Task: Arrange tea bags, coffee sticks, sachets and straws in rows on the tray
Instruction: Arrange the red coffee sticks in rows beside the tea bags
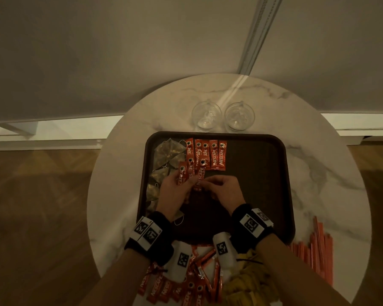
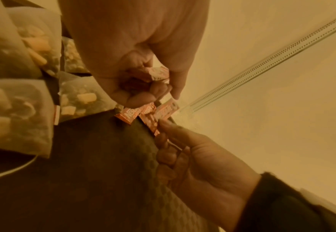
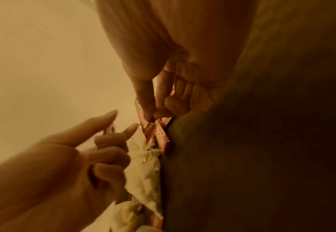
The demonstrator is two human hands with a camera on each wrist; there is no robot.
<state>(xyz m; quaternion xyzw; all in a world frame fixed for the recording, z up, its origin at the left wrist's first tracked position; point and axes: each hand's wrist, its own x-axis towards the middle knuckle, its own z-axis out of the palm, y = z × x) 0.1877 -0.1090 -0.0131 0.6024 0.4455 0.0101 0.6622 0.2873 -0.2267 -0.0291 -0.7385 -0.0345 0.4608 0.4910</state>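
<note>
Coffee sticks point(image 1: 214, 156) read "NESCAFE CLASSIC".

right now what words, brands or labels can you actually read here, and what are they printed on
"NESCAFE CLASSIC": red coffee sticks in the row at the far end of the tray.
"NESCAFE": stick held by the left hand and right hand.
"NESCAFE", partly cut off: loose sticks on the table's near edge.
Black-and-white coded squares, no words: wrist bands.
Orange straws, yellow sachets, tea bags: no print legible.
</note>
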